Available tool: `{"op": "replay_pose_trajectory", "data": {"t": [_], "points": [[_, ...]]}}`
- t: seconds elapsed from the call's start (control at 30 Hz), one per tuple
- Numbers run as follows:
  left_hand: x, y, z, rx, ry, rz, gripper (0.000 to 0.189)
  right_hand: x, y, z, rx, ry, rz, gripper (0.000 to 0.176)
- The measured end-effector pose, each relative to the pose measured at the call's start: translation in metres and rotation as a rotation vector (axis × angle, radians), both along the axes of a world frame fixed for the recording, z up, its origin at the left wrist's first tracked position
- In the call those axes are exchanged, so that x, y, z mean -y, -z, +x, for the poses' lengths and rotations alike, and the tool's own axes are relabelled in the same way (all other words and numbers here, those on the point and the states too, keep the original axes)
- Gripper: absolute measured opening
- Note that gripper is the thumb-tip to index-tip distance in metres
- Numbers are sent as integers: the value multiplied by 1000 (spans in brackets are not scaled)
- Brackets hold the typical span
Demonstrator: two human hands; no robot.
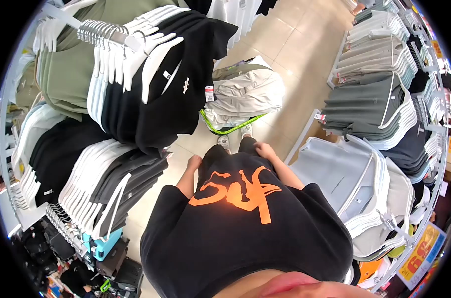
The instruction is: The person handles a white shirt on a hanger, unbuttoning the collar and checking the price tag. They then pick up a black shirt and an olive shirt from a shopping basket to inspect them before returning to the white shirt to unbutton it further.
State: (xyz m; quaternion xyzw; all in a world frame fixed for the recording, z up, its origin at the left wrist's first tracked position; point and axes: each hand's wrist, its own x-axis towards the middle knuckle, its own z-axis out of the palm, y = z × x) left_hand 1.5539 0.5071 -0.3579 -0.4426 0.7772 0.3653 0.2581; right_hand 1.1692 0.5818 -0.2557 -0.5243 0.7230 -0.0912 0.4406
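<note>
Left hand (193, 161) and right hand (263, 149) hang at the thighs against the black shorts, gripping nothing. They are too small to tell whether the fingers are curled or flat. The green-rimmed basket (230, 130) sits on the floor ahead of both hands, just past the shoes (234, 136), with no hand on it. It is already heaped with pale garments (245, 89), so the loading looks mostly done and lifting the basket is left. Black shirts (151, 99) hang out beyond the left hand, pale grey tops (334, 174) beside the right.
</note>
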Motion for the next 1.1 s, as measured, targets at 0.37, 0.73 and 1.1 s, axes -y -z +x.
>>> {"op": "replay_pose_trajectory", "data": {"t": [0.37, 0.73, 1.1], "points": [[28, -5, -131, -144, -815, 48, 19, 51, 10, -107, -13, 90, 127, 31], [131, 24, -275, -168, -1062, 22, 37, 80, 44, -219, 138, 322, 383, 32], [214, 92, -286, -354, -1623, 439, 57, 174, 127, -188, 254, 300, 274, 30]]}}
